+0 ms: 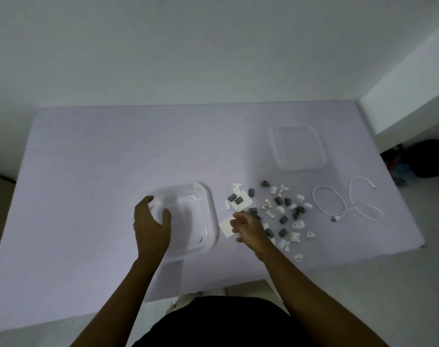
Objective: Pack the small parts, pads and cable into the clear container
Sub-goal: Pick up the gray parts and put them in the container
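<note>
Pale lilac cloth-covered surface [88,171] against a white wall, w/ a dark bag [428,159] on the floor at far right. Clear square plastic container [203,196] sits open near the front edge, left of centre; only its own clear floor and a thumb show inside. Its clear flat plastic lid [298,147] lies apart, further back and to the right. Left hand [150,226] grips the container's left rim: thumb hooked over inside the wall, other fingers curled round the outside. Right hand [248,229] is just right of the container, fingers loosely curled, fingertips over the edge of a white square pad [224,229]; can't tell whether it pinches anything or even touches the pad. A 2nd white square pad [246,205] lies just behind it w/ two grey pieces on top. Scattered small grey and white plastic parts [283,219] spread right of the hand, btwn container and white coiled cable [321,199], which lies loose near the right edge, plug end toward the front. Counts: 1 container, 1 lid, 1 cable, 2 pads, approx a dozen grey parts and somewhat more white ones; too small and blurred for an exact tally.
</note>
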